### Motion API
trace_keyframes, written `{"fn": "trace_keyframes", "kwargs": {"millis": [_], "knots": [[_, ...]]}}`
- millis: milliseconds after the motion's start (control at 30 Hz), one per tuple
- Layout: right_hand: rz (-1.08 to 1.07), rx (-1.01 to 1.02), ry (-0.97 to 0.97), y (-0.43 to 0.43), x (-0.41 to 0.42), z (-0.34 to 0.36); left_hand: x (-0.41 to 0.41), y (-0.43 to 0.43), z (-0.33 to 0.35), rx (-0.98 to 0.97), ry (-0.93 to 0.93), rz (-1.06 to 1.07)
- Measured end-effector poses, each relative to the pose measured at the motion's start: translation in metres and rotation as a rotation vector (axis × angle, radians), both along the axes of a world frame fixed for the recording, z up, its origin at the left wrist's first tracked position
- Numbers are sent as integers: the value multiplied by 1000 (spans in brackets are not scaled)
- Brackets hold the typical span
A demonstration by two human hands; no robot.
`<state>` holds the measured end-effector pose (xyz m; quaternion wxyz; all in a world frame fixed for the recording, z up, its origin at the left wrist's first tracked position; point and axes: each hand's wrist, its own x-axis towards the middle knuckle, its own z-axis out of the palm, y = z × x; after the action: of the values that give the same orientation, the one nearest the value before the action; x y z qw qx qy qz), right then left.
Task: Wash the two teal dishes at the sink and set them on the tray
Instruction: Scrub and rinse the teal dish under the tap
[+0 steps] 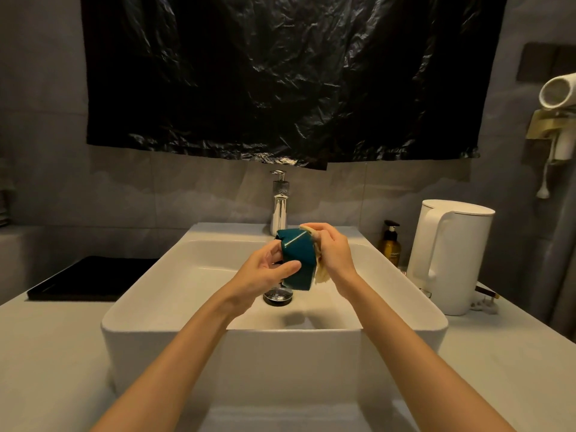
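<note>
A teal dish [296, 254] with angular facets is held tilted above the white sink [174, 275], over the drain. My left hand [268, 272] grips its near side, thumb across the outer wall. My right hand [333, 247] holds a pale yellow sponge [321, 274] pressed against the dish's right side and rim. Only one teal dish is in view. The black tray [90, 279] lies on the counter to the left of the sink.
A chrome faucet [279, 204] stands behind the basin. On the right counter are an amber pump bottle [390, 244] and a white kettle [448, 257]. A metal drain [278, 296] sits in the basin floor. A hair dryer [558, 92] hangs on the right wall.
</note>
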<state>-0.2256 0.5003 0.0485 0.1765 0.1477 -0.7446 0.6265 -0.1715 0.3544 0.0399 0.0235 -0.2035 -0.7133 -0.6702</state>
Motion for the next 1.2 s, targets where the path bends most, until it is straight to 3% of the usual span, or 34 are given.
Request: {"fn": "trace_keyframes", "kwargs": {"millis": [167, 333, 533, 800, 1000, 1100, 1200], "knots": [[194, -99, -203, 1, 2, 1, 4, -6, 9, 269, -50, -143], [397, -88, -392, 3, 14, 9, 8, -12, 12, 366, -80, -238], [381, -99, -406, 0, 11, 6, 11, -11, 16, 478, -136, -206], [218, -64, -242, -5, 5, -3, -1, 0, 17, 484, -280, 51], [63, 43, -78, -6, -2, -8, -13, -1, 15, 396, -234, 292], [57, 39, 141, -9, -1, -10, -14, -6, 10, 221, -193, 363], [74, 201, 443, -11, 3, -14, -15, -8, 6, 146, -186, 417]]}}
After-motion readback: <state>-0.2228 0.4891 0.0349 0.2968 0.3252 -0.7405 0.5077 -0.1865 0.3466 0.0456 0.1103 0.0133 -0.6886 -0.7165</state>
